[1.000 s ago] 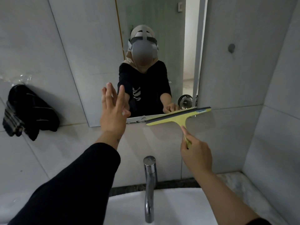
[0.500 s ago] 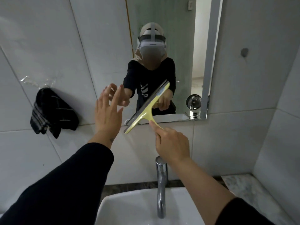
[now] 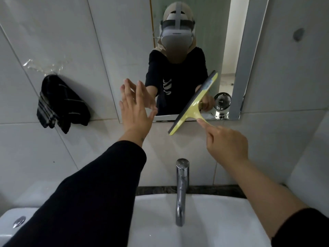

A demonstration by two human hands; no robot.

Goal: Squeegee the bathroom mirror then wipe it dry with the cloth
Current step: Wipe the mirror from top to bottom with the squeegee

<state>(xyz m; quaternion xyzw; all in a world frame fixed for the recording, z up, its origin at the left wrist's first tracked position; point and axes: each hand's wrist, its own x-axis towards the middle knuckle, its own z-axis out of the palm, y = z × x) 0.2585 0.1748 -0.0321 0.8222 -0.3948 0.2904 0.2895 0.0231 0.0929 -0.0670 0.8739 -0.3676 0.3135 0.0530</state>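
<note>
The wall mirror (image 3: 124, 41) hangs above the sink and reflects a person in a black top. My right hand (image 3: 227, 143) grips the handle of a yellow squeegee (image 3: 193, 106), whose blade is tilted steeply and crosses the mirror's lower edge on the right. My left hand (image 3: 137, 111) is raised with fingers spread, at the mirror's lower left part; whether it touches the glass is unclear. A dark striped cloth (image 3: 60, 104) hangs on the tiled wall to the left of the mirror.
A chrome tap (image 3: 181, 189) rises from the white sink (image 3: 213, 225) directly below my arms. A toilet cistern lid with a flush button (image 3: 18, 221) sits at the bottom left. A tiled side wall (image 3: 311, 157) closes in on the right. A small fan shows in the reflection.
The squeegee has swung from nearly level along the mirror's bottom edge to a steep tilt. My right hand sits lower and further left under it. My left hand stays raised and spread.
</note>
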